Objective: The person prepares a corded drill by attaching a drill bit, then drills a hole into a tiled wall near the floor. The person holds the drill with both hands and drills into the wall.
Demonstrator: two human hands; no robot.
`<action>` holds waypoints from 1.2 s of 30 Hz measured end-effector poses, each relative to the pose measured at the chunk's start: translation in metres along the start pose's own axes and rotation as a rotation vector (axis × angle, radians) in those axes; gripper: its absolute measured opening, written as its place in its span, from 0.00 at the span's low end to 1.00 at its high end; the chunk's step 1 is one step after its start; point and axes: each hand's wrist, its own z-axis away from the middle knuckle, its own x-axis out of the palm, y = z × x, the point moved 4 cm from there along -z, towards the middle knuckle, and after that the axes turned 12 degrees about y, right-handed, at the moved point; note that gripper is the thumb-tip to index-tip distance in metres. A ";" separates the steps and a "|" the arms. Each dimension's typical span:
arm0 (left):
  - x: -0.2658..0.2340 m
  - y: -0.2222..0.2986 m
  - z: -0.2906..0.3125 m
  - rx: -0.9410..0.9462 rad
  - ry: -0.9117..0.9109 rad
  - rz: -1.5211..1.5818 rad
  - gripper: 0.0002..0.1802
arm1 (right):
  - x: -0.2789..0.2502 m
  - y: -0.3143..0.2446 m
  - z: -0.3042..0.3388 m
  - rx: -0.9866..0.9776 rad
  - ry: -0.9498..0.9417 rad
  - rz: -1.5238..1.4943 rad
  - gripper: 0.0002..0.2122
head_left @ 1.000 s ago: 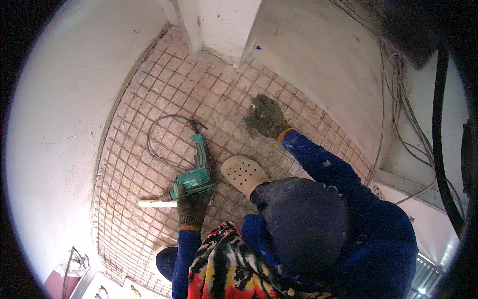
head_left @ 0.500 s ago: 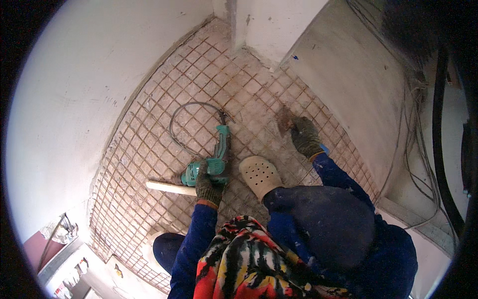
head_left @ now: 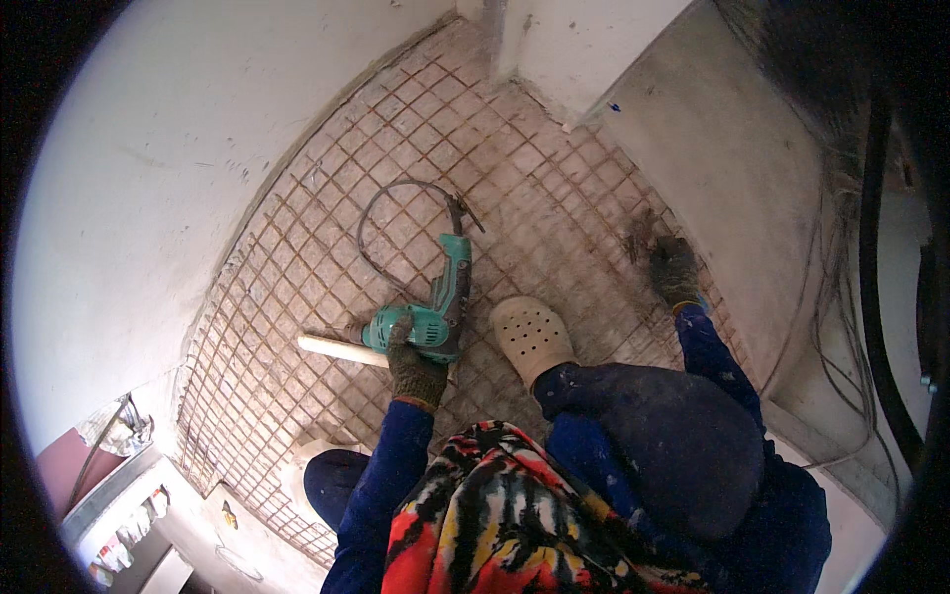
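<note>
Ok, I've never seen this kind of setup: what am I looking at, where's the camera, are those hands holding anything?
No robot here: these are a person's own two gloved hands, seen from above by a wide camera worn on the head, which bends straight edges. The left hand grips a green drill, whose dark cable loops over a wire grid on the floor. A pale stick pokes out beside the drill. The right hand is near the grid's right edge; I can't tell whether it holds anything.
</note>
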 end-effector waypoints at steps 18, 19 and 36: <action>-0.020 0.093 0.125 0.281 -0.153 0.090 0.34 | 0.038 -0.153 -0.080 -0.089 -0.222 0.036 0.37; -0.022 0.096 0.125 0.296 -0.114 0.112 0.33 | 0.037 -0.154 -0.079 -0.064 -0.244 0.034 0.37; -0.024 0.110 0.144 0.388 -0.084 0.226 0.31 | 0.017 -0.171 -0.072 -0.116 -0.380 0.081 0.45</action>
